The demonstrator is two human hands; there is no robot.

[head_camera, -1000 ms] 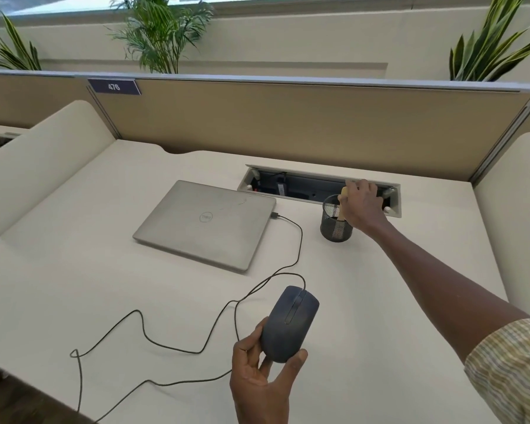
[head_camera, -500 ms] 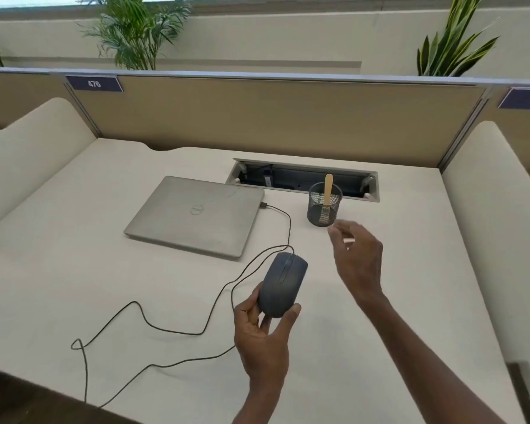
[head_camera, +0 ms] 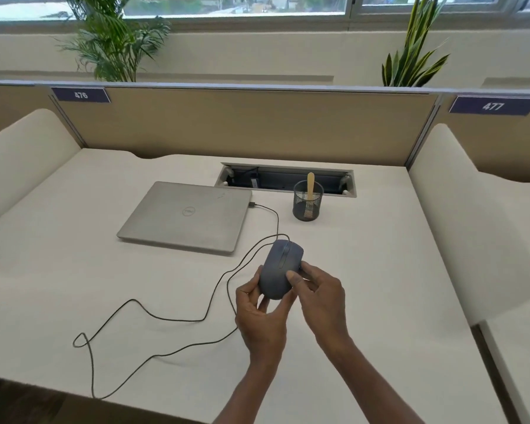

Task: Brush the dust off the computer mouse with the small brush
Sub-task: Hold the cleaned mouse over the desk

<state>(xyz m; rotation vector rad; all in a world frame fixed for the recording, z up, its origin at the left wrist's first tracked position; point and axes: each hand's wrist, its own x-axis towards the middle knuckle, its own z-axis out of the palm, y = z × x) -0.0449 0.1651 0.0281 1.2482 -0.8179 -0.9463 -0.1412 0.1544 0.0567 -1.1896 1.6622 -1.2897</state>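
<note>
Since half a second ago, my right hand (head_camera: 317,296) has come back from the far mesh cup (head_camera: 307,203) to the mouse (head_camera: 279,272), thumb on its top. My left hand (head_camera: 259,313) cradles the mouse above the desk (head_camera: 380,270), raised for cleaning. Whether my right fingers pinch the small brush, I cannot tell.

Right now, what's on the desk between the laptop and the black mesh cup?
Only the mouse's black cable, plugged into the laptop; otherwise bare desk before the mesh cup, seen from the head camera.

My left hand (head_camera: 259,313) cups the mouse (head_camera: 280,272) from below, fingers curled; my right hand (head_camera: 322,296) pinches its right side, both forearms extended.
</note>
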